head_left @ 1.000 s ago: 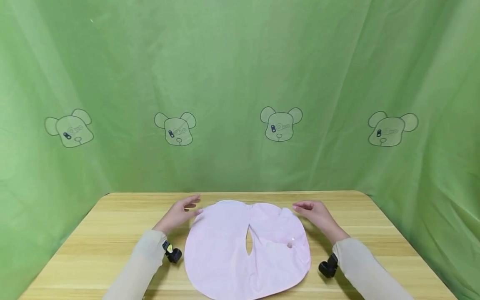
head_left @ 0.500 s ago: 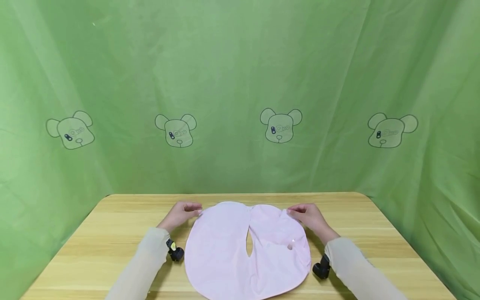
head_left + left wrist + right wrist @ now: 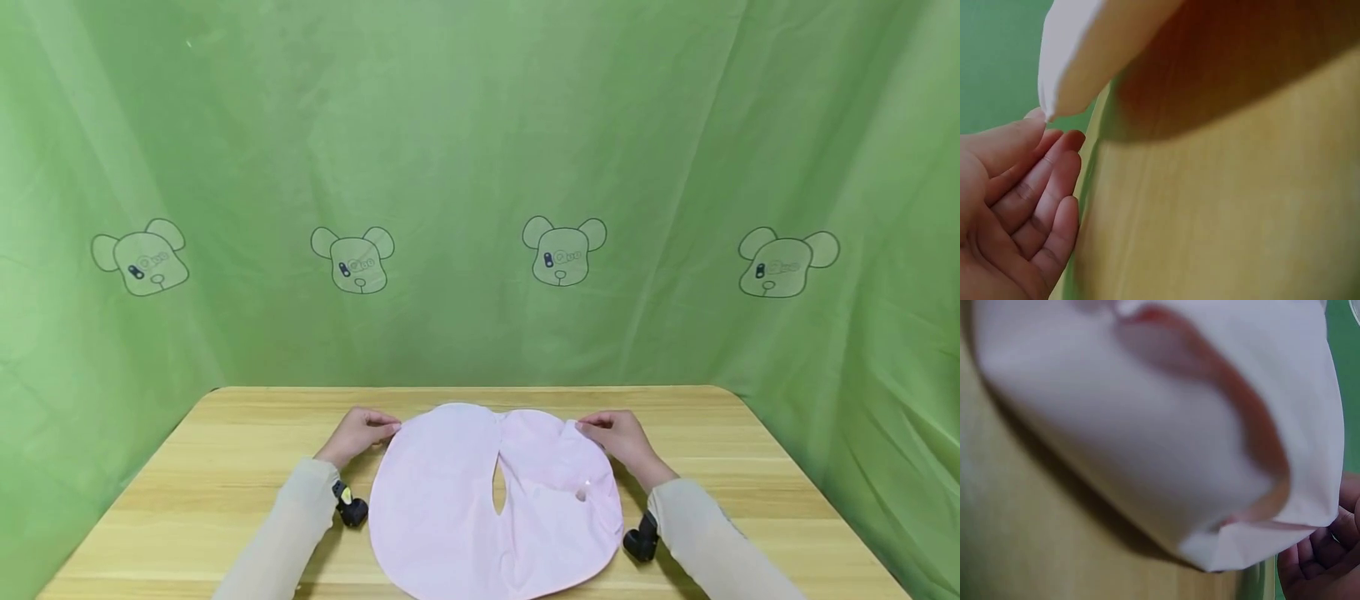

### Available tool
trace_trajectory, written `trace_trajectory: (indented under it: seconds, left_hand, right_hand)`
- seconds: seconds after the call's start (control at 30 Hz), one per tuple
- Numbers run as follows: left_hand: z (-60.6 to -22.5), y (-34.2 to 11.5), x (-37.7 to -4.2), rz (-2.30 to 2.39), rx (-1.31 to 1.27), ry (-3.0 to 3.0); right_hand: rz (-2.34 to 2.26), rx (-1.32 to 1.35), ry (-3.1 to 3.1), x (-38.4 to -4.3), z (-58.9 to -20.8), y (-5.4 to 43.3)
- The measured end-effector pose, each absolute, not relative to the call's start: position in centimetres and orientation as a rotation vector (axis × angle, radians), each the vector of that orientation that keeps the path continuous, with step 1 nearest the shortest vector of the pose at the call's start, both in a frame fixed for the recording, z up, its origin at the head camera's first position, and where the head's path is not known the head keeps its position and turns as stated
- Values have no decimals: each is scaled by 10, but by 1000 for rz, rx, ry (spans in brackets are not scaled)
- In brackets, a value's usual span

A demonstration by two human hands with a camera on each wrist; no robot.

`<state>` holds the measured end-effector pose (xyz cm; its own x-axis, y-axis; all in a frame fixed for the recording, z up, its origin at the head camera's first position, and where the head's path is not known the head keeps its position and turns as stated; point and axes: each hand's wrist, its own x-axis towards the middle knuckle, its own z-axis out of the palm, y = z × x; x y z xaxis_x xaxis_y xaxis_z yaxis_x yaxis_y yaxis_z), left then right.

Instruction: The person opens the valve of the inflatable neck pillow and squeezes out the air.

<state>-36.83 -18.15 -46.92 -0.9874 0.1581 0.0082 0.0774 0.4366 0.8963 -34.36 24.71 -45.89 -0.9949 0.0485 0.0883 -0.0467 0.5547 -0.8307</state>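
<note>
A pale pink, soft inflatable neck pillow (image 3: pixel 427 500) lies spread on the table, slack and wrinkled on its right half. A narrow slit runs down its middle, and a small clear valve (image 3: pixel 583 488) shows on the right lobe. My left hand (image 3: pixel 362 433) pinches the upper left edge between thumb and forefinger; in the left wrist view the other fingers (image 3: pixel 1054 212) curl loosely below the edge. At the upper right edge, my right hand (image 3: pixel 621 437) pinches the rim. The right wrist view shows the creased pink material (image 3: pixel 1116 437) close up.
The wooden table (image 3: pixel 247 467) has rounded far corners. Behind and on both sides hangs a green curtain (image 3: pixel 450 125) printed with bear heads. A black wrist camera (image 3: pixel 352 508) sits on the left wrist and another camera (image 3: pixel 641 540) on the right.
Both hands have moved inward onto the pillow's upper edges, and their fingers have closed to pinch it. The pillow has stayed nearly in place.
</note>
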Motion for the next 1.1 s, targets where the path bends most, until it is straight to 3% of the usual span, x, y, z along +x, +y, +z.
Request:
trace_trajectory:
  seconds: [1.1]
  left_hand:
    - [-477,-186,-370,1685,174,2496]
  right_hand:
    - [1524,-99,-2699,-343,-463,252]
